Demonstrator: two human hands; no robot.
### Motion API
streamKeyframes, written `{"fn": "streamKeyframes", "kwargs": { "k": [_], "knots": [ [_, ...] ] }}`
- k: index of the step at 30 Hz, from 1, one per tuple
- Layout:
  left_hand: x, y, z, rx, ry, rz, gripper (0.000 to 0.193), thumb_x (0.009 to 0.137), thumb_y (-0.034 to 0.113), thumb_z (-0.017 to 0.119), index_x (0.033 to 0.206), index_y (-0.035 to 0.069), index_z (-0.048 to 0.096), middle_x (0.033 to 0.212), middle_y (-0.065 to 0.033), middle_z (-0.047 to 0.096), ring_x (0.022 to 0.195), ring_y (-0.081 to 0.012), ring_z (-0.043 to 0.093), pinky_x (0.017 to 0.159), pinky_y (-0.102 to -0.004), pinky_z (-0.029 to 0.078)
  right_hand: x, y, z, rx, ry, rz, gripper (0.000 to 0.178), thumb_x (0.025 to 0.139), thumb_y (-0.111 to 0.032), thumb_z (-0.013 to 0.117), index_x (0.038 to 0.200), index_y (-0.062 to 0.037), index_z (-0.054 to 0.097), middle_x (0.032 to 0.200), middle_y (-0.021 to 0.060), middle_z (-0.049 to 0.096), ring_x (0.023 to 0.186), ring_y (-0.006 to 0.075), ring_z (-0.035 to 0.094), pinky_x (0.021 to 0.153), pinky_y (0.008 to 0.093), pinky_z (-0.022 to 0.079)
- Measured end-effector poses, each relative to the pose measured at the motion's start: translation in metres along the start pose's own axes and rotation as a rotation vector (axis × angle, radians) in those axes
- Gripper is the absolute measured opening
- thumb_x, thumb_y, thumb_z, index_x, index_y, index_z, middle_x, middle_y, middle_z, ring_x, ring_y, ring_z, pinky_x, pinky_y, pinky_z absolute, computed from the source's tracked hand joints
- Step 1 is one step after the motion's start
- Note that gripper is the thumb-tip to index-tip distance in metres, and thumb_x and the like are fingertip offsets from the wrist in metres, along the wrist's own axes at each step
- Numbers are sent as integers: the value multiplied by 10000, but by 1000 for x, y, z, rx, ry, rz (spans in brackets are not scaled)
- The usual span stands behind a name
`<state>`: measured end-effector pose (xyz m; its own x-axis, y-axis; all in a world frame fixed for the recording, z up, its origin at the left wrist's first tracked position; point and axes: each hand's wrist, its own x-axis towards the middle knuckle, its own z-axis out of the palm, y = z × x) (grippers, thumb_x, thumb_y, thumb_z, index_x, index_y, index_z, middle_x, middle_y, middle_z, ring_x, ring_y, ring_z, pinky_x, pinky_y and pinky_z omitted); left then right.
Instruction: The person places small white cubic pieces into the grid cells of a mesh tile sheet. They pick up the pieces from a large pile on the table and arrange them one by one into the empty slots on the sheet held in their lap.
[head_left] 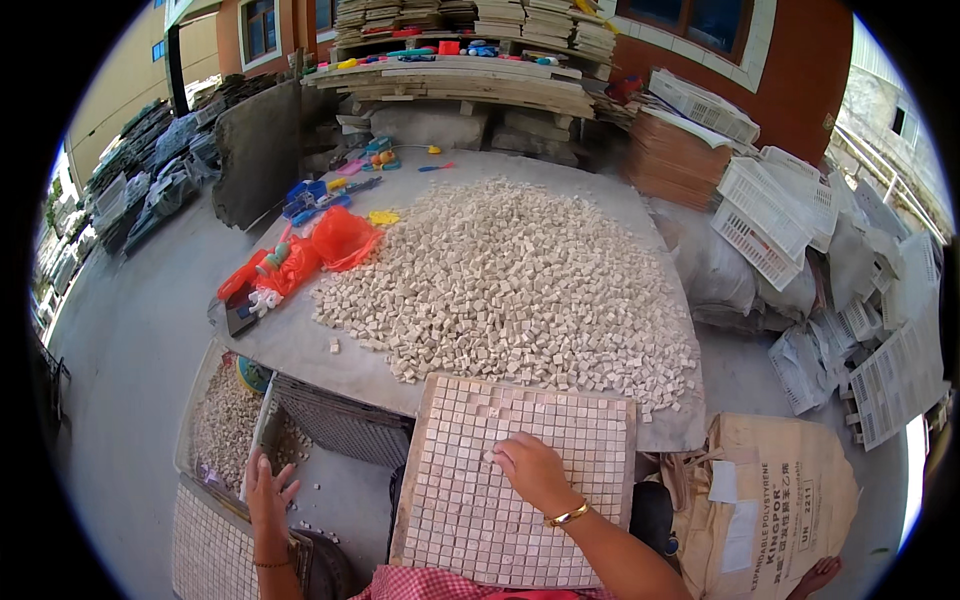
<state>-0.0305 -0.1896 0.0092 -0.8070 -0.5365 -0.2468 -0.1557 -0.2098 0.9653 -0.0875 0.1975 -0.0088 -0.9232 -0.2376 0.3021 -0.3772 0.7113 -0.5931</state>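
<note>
A square tray [629, 425] with a grid of cells, most filled with small pale stone tiles, lies before me. Over its middle, my right hand [535, 475] has thumb and fingers pinched around a small stone tile [490, 456]. Several cells near the far edge look sunken, without tiles. My left hand [266, 500] is off to the left with fingers spread, beside a crate of loose stone pieces [225, 420]; I see nothing in it. Beyond the tray, a large heap of loose stone tiles [530, 290] covers much of the table [330, 375].
A red plastic bag [345, 240] and toys lie at the table's far left. Another filled tray [205, 545] sits lower left. A brown paper sack [780, 500] is on the right, with part of another person's hand [818, 575] near it. White crates [765, 215] are stacked far right.
</note>
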Motion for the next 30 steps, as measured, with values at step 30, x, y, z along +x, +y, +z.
{"fn": "streamKeyframes", "kwargs": {
  "k": [30],
  "knots": [
    [-77, -69, 192, 1121, -858, 998, 712, 849, 499, 520, 1356, 18, 382, 1436, -131, 366, 1339, -265, 327, 1080, -516, 230, 111, 72, -39, -305, 63, 22, 118, 774, -108, 642, 881, -66, 617, 868, 82, 576, 810, 286, 591, 682, 383, 492]
  ]
}}
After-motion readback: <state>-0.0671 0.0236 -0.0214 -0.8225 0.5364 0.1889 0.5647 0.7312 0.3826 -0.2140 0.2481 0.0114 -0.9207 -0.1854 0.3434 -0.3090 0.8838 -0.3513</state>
